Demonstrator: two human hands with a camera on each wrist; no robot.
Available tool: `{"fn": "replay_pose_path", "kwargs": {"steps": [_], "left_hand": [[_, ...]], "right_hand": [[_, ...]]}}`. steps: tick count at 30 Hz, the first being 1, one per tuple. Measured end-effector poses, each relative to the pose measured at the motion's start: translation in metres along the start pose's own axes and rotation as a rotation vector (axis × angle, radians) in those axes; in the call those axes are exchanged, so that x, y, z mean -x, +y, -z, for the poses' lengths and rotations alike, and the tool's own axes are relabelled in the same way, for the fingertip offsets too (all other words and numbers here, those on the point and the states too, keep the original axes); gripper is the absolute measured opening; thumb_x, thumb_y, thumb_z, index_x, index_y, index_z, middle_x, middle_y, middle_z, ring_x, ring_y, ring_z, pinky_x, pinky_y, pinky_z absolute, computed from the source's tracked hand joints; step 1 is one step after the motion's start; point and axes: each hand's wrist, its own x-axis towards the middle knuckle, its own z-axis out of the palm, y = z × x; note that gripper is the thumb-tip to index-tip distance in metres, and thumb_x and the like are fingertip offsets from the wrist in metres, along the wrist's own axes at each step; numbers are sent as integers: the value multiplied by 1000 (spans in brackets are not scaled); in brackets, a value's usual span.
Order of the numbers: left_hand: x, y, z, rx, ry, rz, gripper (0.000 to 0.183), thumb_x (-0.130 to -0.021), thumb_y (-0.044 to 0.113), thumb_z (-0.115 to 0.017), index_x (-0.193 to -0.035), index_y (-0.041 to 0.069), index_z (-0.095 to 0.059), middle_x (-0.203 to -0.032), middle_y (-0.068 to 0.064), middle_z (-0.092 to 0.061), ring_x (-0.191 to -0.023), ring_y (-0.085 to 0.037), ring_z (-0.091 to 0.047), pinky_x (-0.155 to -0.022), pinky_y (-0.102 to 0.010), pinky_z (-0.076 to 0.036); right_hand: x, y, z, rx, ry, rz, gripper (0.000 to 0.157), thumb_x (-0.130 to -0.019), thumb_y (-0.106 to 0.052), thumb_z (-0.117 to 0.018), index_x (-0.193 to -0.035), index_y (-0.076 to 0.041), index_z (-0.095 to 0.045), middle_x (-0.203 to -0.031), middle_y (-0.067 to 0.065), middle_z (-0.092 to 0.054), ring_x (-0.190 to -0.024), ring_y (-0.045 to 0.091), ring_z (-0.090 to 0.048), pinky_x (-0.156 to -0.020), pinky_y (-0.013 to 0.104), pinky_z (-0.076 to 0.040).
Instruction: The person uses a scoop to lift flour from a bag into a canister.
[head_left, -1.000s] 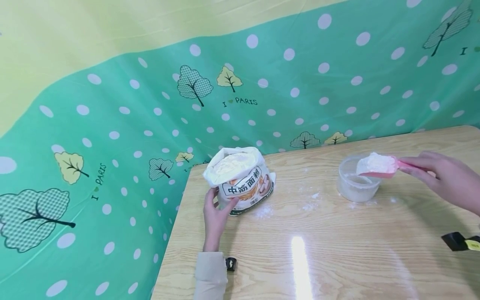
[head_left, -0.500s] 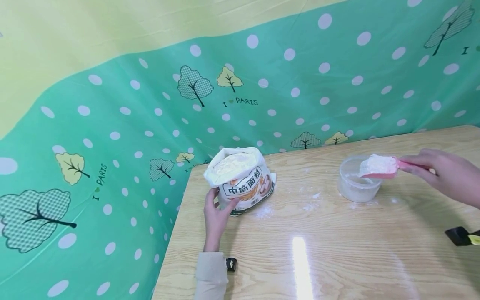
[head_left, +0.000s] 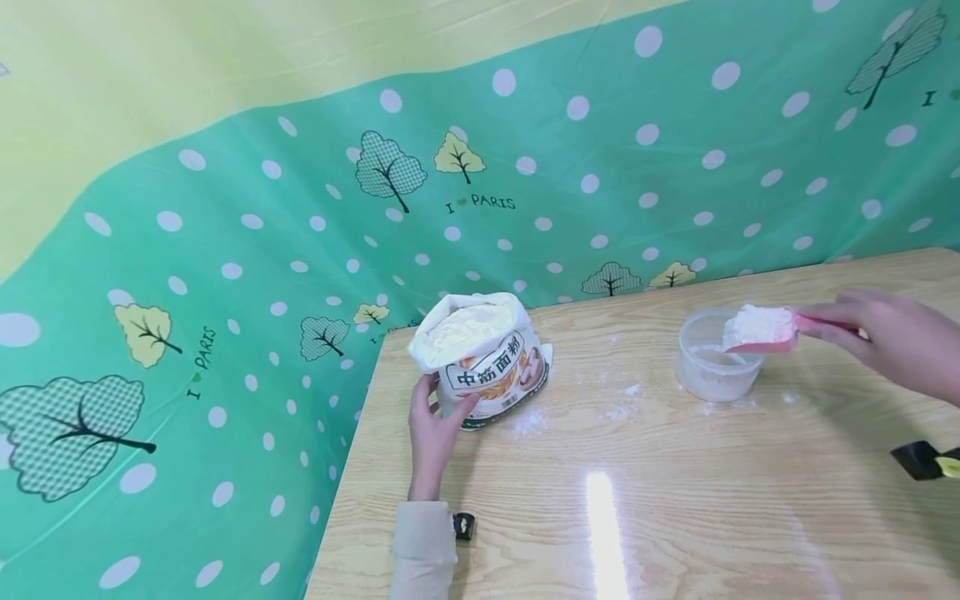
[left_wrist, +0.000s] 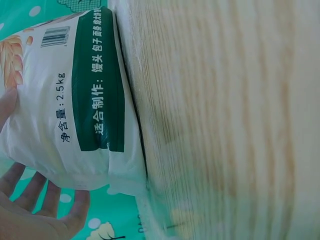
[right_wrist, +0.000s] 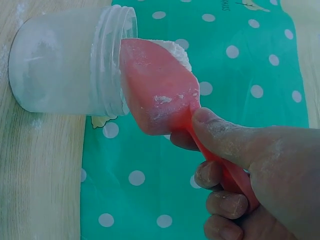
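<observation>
On the left of the head view stands an opened white flour bag [head_left: 491, 375], flour showing at its folded-down mouth. My left hand [head_left: 433, 425] holds its lower left side, thumb on the printed front and fingers [left_wrist: 50, 197] round the edge. My right hand [head_left: 885, 337] grips the handle of a pink scoop [right_wrist: 160, 90] heaped with white flour [head_left: 757, 323]. The scoop is over the rim of a clear round plastic jar [head_left: 712, 379], its front edge overlapping the mouth. In the right wrist view the jar's wall [right_wrist: 60, 60] looks cloudy with flour dust.
The wooden table [head_left: 555, 500] carries patches of spilled flour [head_left: 621, 412] between bag and jar. A green dotted cloth [head_left: 420, 250] hangs behind and to the left of the table. Black wrist straps show near both forearms.
My right hand has drawn the loaded scoop slightly to the right over the jar's rim, with the flour still heaped in it. My left hand and the bag stay put.
</observation>
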Motion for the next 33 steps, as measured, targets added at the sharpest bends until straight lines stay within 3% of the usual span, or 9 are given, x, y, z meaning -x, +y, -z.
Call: {"fn": "replay_pose_path", "kwargs": {"steps": [7, 13, 18, 33], "left_hand": [[0, 0, 0, -6, 1, 6, 83, -75, 45, -85, -143, 18, -47, -141, -2, -51, -131, -23, -46, -109, -48, -43], [0, 1, 0, -3, -7, 10, 83, -75, 46, -85, -144, 19, -47, -142, -1, -51, -132, -23, -45, -110, -48, -42], [0, 1, 0, -3, -7, 4, 82, -76, 44, -85, -143, 19, -47, -142, -1, -51, -132, -23, -45, -110, -49, -41], [0, 0, -1, -10, 3, -1, 80, -75, 44, -85, -142, 20, -49, -141, -1, -52, -131, -22, -46, -109, -48, -43]], "right_hand": [[-3, 1, 1, 5, -20, -8, 29, -92, -18, -71, -106, 8, -72, -66, -2, -42, -58, 14, -33, -50, 25, -30], [-8, 1, -1, 3, -96, -49, 28, -85, -11, -76, -108, 6, -72, -69, 0, -51, -61, 17, -40, -51, 27, -37], [-10, -1, 3, -4, -126, -50, 30, -85, -10, -76, -108, 9, -71, -69, 0, -51, -61, 17, -40, -51, 26, -35], [-15, -2, 5, -6, -131, -5, 25, -88, -11, -74, -105, 7, -73, -65, -2, -44, -58, 15, -36, -50, 26, -32]]}}
